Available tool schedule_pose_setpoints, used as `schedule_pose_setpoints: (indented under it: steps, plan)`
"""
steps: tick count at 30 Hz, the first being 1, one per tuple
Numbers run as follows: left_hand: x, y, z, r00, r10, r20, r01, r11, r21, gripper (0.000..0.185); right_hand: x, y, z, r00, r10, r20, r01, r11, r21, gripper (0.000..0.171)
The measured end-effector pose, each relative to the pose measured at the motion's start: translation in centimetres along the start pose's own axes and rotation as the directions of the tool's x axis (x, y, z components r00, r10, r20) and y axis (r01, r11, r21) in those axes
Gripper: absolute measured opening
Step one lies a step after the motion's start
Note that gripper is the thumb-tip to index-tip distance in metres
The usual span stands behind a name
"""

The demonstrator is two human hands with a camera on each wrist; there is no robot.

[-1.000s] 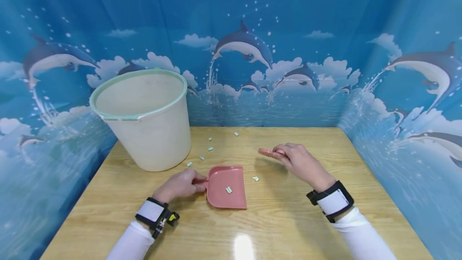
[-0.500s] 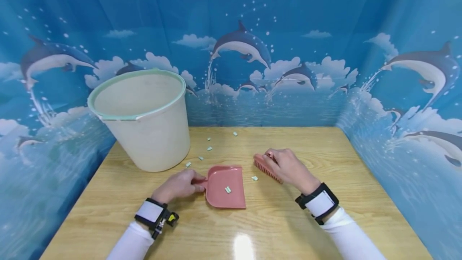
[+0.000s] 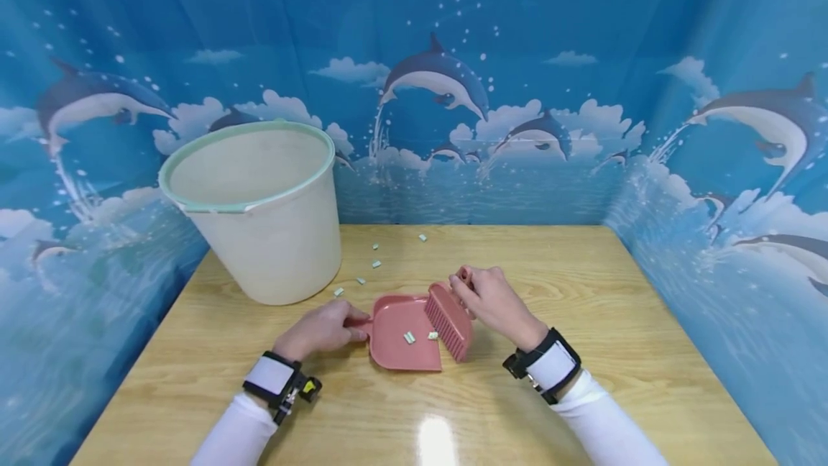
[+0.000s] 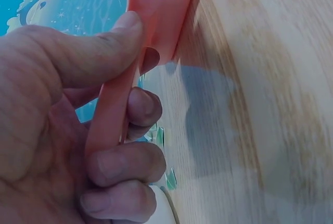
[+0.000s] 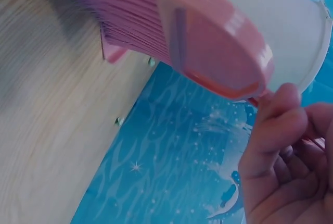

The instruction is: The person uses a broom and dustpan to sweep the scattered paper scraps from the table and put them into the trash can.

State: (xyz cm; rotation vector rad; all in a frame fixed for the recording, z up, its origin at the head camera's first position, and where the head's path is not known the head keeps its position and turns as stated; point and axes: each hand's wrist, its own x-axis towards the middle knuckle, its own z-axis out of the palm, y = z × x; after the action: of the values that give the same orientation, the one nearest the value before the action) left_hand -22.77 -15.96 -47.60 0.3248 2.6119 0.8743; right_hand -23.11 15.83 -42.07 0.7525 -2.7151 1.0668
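Change since 1.0 s ago: the right hand (image 3: 493, 300) has carried the brush (image 3: 449, 320) from about 2 o'clock of the dustpan (image 3: 402, 334) down to its open right edge; the brush now stands on its bristles at the pan's mouth.
Scraps: two paper bits (image 3: 410, 338) lie in the pan; earlier one was in it and one lay on the counter (image 3: 582, 380) just right of it.
Left hand (image 3: 320, 331): unchanged, grip closed round the dustpan handle at the pan's 9 o'clock.
Right hand grip: fingers pinch the brush handle at its far end.
Bucket (image 3: 259, 211): cream, green rim, at 10 o'clock of the pan, in the same spot; loose scraps (image 3: 375, 264) on the counter between bucket and brush, at 12 o'clock.
Left wrist view only: thumb (image 4: 88, 52) pressed flat on top of the handle (image 4: 112, 109), fingers curled beneath.
Right wrist view only: the brush's smooth pink back (image 5: 213, 52) and bristles touching the counter; view blurred.
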Motion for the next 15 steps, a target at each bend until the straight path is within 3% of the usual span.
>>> schedule_pose_setpoints:
  steps: [15]
  plan:
    - [0.2,0.1,0.1,1.000,0.000,-0.003,0.000,1.000,-0.001,0.029,0.7,-1.8,1.8,1.000,-0.003,0.011,0.001,0.984,0.178,0.027]
